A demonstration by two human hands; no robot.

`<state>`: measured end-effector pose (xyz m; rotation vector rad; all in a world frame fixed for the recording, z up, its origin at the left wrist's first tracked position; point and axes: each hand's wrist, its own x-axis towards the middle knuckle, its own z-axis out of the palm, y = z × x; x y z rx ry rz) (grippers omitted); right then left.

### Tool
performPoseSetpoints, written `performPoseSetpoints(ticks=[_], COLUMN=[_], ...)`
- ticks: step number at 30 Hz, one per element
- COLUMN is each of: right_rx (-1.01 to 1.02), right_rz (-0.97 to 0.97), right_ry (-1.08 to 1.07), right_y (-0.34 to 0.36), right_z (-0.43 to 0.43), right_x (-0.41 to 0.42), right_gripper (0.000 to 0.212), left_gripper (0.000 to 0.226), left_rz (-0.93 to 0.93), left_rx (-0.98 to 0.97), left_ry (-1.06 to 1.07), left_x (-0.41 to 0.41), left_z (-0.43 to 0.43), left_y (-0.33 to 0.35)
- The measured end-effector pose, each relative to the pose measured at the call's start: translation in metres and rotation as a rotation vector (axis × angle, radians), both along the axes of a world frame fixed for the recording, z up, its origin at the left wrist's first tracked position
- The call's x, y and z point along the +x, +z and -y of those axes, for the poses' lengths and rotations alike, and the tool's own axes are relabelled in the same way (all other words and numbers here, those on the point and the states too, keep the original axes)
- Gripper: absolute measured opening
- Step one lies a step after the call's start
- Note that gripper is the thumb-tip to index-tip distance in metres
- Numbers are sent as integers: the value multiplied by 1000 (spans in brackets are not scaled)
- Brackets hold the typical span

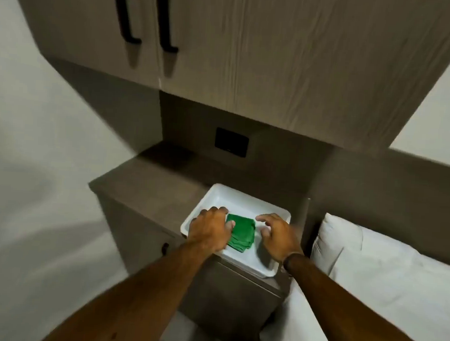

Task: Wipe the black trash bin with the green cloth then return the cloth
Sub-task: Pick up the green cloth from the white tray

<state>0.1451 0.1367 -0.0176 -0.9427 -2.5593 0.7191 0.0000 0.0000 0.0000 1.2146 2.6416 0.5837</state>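
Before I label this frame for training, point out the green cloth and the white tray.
green cloth [242, 233], head view, middle of the folded top.
white tray [239, 196], head view, bare far inner wall.

One head-worn wide-angle view looks forward and steeply down, close over the hands, left hand [209, 228] and right hand [277, 238], with the bench [149, 186] just beneath them.

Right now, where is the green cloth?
In the head view, the folded green cloth lies in the white tray on the bedside cabinet, between the left hand touching it and the open right hand.
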Motion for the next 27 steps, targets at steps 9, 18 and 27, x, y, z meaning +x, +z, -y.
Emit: performPoseSetpoints(ticks=[9, 18, 27], right_rx=[-286, -302, -1341], right_rz=[413, 308, -387], right_ry=[-47, -64, 96], right_y=[-32, -30, 17], right_z=[-42, -48, 107], right_x=[-74, -85, 25], right_gripper=[60, 51, 55], left_gripper=[47, 45, 27], left_rz=[292, 582, 1290], left_rx=[-374, -77, 456], left_ry=[173, 194, 157], left_x=[-34, -50, 36], left_z=[-73, -78, 132], left_y=[-47, -59, -7])
